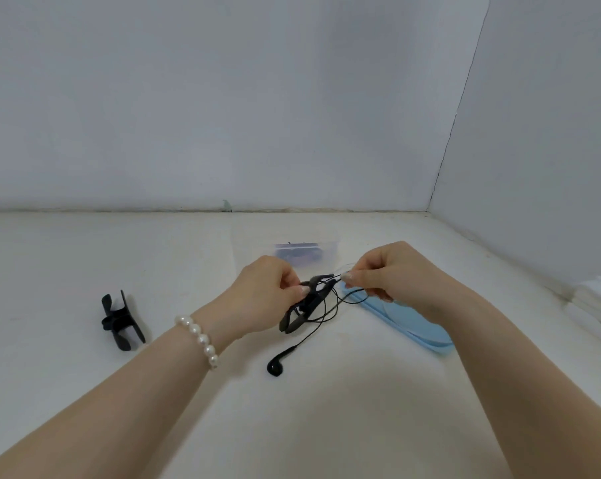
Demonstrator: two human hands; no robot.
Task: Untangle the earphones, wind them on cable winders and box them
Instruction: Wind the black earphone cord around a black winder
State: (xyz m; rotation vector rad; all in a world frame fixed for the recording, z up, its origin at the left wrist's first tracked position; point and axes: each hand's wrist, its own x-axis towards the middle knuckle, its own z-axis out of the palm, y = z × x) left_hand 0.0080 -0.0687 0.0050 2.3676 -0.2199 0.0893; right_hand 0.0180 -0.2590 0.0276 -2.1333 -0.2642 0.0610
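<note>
Head view: your left hand (268, 292) pinches a black cable winder (307, 305) at its upper end, fingers curled round it, held just above the tabletop (84, 264). The winder's long axis runs diagonally, from upper right near your right hand down to lower left toward you. Your right hand (385, 274) pinches the thin black earphone cable (330, 314) just beside the winder's upper tip, fingers pressed together on the wire. Loose loops hang between both hands, and one strand trails down to an earbud (276, 366) lying on the tabletop, below the winder and nearer your left arm. So the slack lies on your side of the winder, and the next wrap should likely run across the short axis, your right hand feeding the wire. The clear box (328, 248) sits just behind both hands, something dark inside, too blurred to name. Its blue lid (413, 326) lies flat under your right wrist. A second winder (121, 321) sits well apart to the left, past your pearl bracelet (198, 338).
</note>
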